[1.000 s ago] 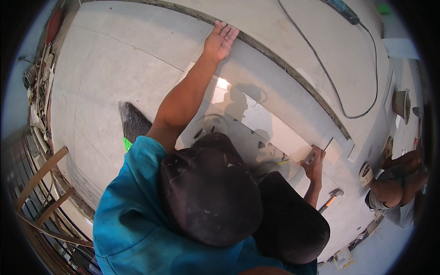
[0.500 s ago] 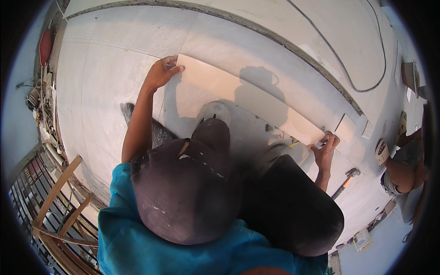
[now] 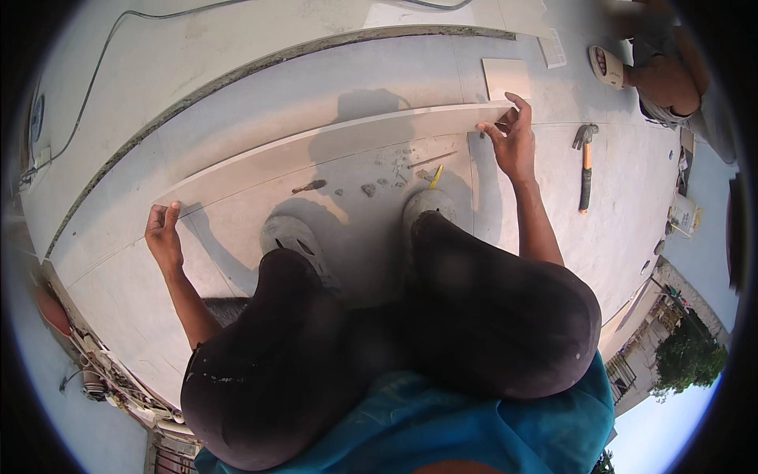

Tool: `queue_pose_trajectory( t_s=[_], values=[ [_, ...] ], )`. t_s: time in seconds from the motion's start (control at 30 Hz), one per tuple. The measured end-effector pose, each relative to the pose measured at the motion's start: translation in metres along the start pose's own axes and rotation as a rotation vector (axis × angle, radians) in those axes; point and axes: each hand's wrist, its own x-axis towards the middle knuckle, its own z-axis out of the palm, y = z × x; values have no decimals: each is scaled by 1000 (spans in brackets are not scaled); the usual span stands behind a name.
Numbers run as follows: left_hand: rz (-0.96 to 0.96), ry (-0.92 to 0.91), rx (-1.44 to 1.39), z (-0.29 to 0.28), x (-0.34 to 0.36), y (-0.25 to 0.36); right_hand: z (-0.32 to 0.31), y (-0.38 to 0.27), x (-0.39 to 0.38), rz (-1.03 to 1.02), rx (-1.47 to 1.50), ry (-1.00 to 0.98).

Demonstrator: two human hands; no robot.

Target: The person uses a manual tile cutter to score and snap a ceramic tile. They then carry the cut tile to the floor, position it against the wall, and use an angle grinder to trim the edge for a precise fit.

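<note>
A long narrow pale tile strip (image 3: 339, 134) spans between my two hands above the light floor tiles. My left hand (image 3: 164, 233) grips its left end, thumb and fingers closed on it, and my right hand (image 3: 512, 142) holds the right end. Just beyond that end lies a small square tile (image 3: 505, 73). A hammer (image 3: 586, 162) with an orange and black handle lies to the right of my right hand. Below the strip are a yellow pointed item (image 3: 437, 178) and bits of grey debris (image 3: 369, 189), between and beyond my shoes (image 3: 288, 237).
A grey groove (image 3: 276, 49) crosses the floor beyond the strip, with a cable (image 3: 126, 16) on the slab above it. A co-worker's sandalled foot (image 3: 608, 67) and bent leg (image 3: 671, 91) are at the upper right. Piled scrap (image 3: 126, 379) lines the lower left edge.
The view has turned, so the strip lies more level across it. My left hand, earlier reaching far forward, has come back with the strip's left end; both hands still hold it.
</note>
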Motion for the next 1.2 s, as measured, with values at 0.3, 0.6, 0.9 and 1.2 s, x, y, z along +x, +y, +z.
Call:
queue_pose_trajectory(
  t_s=[0.3, 0.6, 0.9, 1.2],
  values=[
    [231, 193, -209, 71, 66, 50, 30, 10, 114, -3, 88, 335],
    [285, 253, -78, 97, 79, 55, 43, 36, 123, 31, 232, 367],
    [277, 266, -51, 103, 85, 64, 53, 46, 132, -11, 269, 375],
    [291, 251, -100, 106, 95, 54, 52, 51, 139, -153, 252, 376]
  ],
)
